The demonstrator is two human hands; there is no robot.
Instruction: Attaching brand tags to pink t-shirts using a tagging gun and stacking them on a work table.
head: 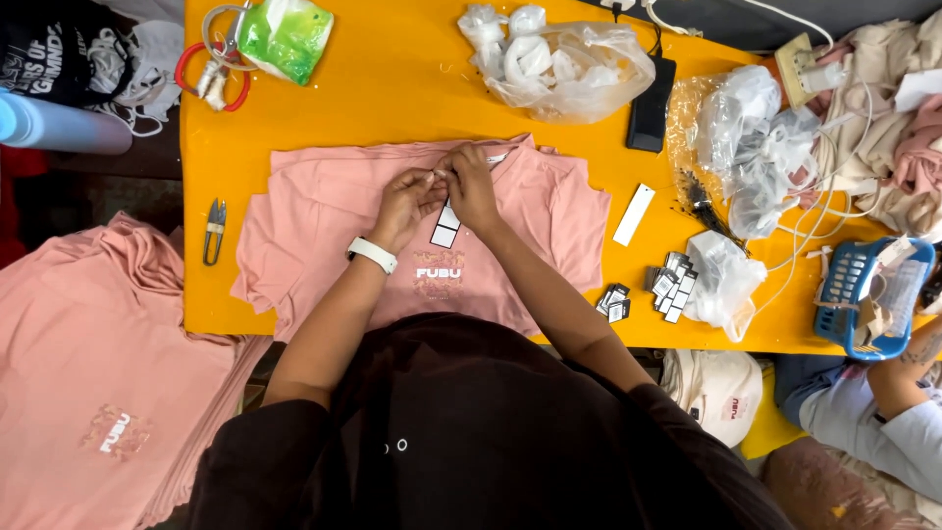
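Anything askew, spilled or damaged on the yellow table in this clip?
Nothing damaged. Small tags lie scattered loose by a plastic bag, and one white tag lies alone beside the pink shirt that both hands work on.

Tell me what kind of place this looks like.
Probably a garment finishing or packing workshop. Both hands, left hand and right hand, work a tag at the collar of a pink shirt on an orange table. More shirts lie stacked alongside, with loose tags and snips.

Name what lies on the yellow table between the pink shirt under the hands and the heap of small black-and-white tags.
In the head view, one long white tag lies on the yellow table between the pink shirt and the small tags.
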